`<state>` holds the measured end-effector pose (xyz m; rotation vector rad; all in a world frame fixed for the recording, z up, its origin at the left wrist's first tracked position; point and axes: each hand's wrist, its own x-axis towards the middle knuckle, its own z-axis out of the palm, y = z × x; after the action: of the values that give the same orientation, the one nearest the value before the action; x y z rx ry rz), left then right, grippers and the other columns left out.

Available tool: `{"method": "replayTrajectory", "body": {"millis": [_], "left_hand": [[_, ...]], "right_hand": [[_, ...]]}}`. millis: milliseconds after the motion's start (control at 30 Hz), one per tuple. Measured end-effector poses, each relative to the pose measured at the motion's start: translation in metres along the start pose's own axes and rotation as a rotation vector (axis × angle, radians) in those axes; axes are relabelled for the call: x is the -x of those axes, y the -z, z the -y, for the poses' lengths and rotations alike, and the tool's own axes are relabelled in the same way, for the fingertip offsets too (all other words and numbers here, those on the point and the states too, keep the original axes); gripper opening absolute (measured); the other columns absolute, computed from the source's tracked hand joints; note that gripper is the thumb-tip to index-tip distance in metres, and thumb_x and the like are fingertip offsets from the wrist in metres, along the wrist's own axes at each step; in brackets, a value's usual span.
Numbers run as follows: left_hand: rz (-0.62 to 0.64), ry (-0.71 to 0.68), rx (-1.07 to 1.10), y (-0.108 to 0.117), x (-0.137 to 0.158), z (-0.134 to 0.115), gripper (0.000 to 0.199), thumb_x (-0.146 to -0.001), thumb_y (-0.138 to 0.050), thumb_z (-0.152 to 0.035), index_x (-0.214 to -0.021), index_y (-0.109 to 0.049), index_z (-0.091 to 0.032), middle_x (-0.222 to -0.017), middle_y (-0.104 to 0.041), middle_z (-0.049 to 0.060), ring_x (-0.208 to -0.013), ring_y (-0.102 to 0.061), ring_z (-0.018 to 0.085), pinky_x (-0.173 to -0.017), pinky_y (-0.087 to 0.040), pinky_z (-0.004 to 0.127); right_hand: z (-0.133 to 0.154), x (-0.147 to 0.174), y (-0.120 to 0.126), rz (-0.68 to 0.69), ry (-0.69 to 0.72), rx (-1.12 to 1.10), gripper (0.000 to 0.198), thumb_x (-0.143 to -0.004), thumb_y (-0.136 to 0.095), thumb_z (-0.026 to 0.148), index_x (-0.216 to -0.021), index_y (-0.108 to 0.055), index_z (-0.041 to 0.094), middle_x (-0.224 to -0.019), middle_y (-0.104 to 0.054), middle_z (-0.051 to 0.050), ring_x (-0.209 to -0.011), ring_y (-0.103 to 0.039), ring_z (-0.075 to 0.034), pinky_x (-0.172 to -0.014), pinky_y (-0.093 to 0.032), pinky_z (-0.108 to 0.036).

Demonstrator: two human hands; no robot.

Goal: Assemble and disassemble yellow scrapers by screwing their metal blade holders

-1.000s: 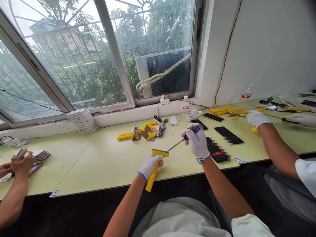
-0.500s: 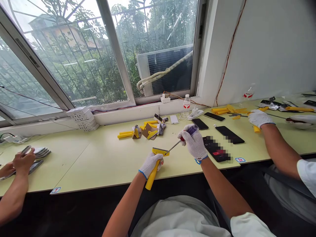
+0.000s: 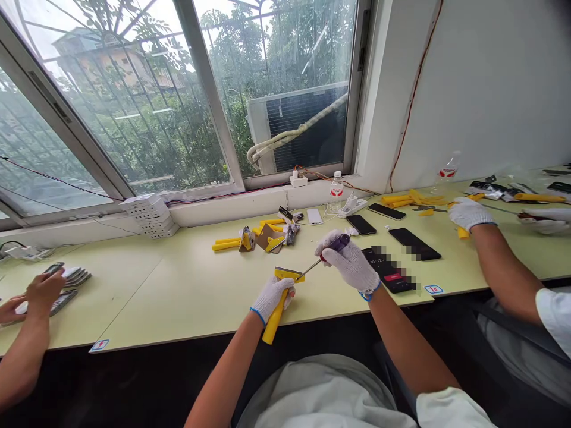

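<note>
My left hand (image 3: pixel 273 298), in a white knit glove, is closed round a yellow scraper (image 3: pixel 275 324) with a blade along its wide head. The scraper's handle points down toward me, past the table's front edge. In my gloved right hand (image 3: pixel 350 261) is a screwdriver (image 3: pixel 341 241) with a dark purple handle. Its thin shaft slants down to the left, and the tip meets the scraper's head near my left thumb; the exact contact point is too small to make out.
Several yellow scraper parts (image 3: pixel 270 238) lie beyond my hands. To the right are phones (image 3: pixel 414 244), a bottle (image 3: pixel 336 189) and a power strip (image 3: pixel 354 206). A co-worker's gloved hand (image 3: pixel 470 214) works at the right; another person's bare hands (image 3: pixel 44 291) hold a device at the left.
My right hand has turned about the screwdriver, its fingers shifting on the handle, which now points more to the right. The scraper and my left hand stay in place.
</note>
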<state>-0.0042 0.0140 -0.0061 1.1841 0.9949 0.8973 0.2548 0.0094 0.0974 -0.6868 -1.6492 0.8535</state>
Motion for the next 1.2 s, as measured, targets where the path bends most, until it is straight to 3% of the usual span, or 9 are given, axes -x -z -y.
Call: {"method": "replayTrajectory", "body": {"millis": [100,167,300,367,533,900,1033,1200], "left_hand": [[-0.023,-0.008,0.009,0.000,0.000,0.000,0.035,-0.084,-0.071,-0.045,-0.094,-0.067,-0.013,-0.064,-0.060,-0.002,-0.036,-0.047,0.009,-0.036,-0.038,0.024],[-0.036,-0.006,0.017,-0.001,-0.001,-0.001,0.031,-0.082,-0.071,-0.044,-0.087,-0.064,-0.015,-0.062,-0.057,-0.004,-0.036,-0.046,0.009,-0.035,-0.038,0.024],[-0.050,0.005,0.025,-0.001,-0.001,-0.002,0.027,-0.081,-0.071,-0.042,-0.079,-0.059,-0.018,-0.061,-0.054,-0.004,-0.035,-0.047,0.010,-0.034,-0.035,0.025],[-0.055,0.005,0.020,-0.002,-0.001,-0.002,0.027,-0.081,-0.071,-0.041,-0.078,-0.058,-0.018,-0.060,-0.054,-0.004,-0.035,-0.047,0.010,-0.034,-0.034,0.025],[-0.062,-0.001,0.009,-0.002,-0.001,-0.002,0.028,-0.080,-0.072,-0.042,-0.076,-0.058,-0.018,-0.060,-0.053,-0.004,-0.035,-0.047,0.010,-0.034,-0.034,0.025],[-0.072,-0.011,0.001,-0.003,0.003,-0.002,0.027,-0.082,-0.072,-0.041,-0.074,-0.059,-0.018,-0.061,-0.052,-0.004,-0.036,-0.047,0.010,-0.035,-0.035,0.025],[-0.069,-0.014,-0.016,-0.003,0.003,-0.004,0.030,-0.083,-0.072,-0.041,-0.071,-0.057,-0.019,-0.061,-0.052,-0.004,-0.036,-0.047,0.010,-0.035,-0.035,0.025],[-0.071,-0.009,-0.019,-0.004,0.004,-0.004,0.030,-0.083,-0.072,-0.042,-0.072,-0.057,-0.019,-0.063,-0.053,-0.003,-0.037,-0.048,0.010,-0.036,-0.035,0.025]], "right_hand": [[0.013,0.002,0.011,0.112,0.072,0.172,0.021,-0.102,-0.068,0.041,-0.103,-0.065,0.020,-0.104,-0.069,-0.007,-0.093,-0.064,-0.016,-0.087,-0.054,-0.032],[0.020,0.004,0.016,0.160,0.065,0.192,0.018,-0.101,-0.070,0.038,-0.102,-0.066,0.020,-0.101,-0.068,-0.006,-0.094,-0.065,-0.017,-0.088,-0.055,-0.032],[0.027,0.011,0.019,0.214,0.059,0.114,0.031,-0.099,-0.073,0.032,-0.129,-0.065,0.024,-0.109,-0.076,-0.006,-0.097,-0.074,-0.017,-0.089,-0.061,-0.032],[0.027,0.016,0.017,0.205,0.119,0.126,0.039,-0.102,-0.070,0.028,-0.139,-0.057,0.027,-0.118,-0.078,-0.007,-0.102,-0.077,-0.017,-0.094,-0.063,-0.034],[0.031,0.022,0.014,0.179,0.288,0.250,0.034,-0.107,-0.061,0.018,-0.138,-0.054,0.030,-0.136,-0.074,-0.008,-0.109,-0.077,-0.015,-0.097,-0.064,-0.034],[0.063,0.023,0.021,0.055,0.546,0.535,0.044,-0.104,-0.061,0.006,-0.144,-0.060,0.024,-0.127,-0.074,-0.007,-0.118,-0.073,-0.012,-0.109,-0.057,-0.022],[0.062,0.022,0.022,0.028,0.589,0.590,0.035,-0.101,-0.070,0.012,-0.134,-0.064,0.024,-0.121,-0.074,-0.006,-0.109,-0.073,-0.012,-0.102,-0.058,-0.022],[0.058,0.020,0.020,-0.035,0.569,0.716,0.023,-0.100,-0.076,0.027,-0.119,-0.063,0.023,-0.099,-0.072,-0.001,-0.079,-0.068,-0.009,-0.076,-0.053,-0.022]]}}
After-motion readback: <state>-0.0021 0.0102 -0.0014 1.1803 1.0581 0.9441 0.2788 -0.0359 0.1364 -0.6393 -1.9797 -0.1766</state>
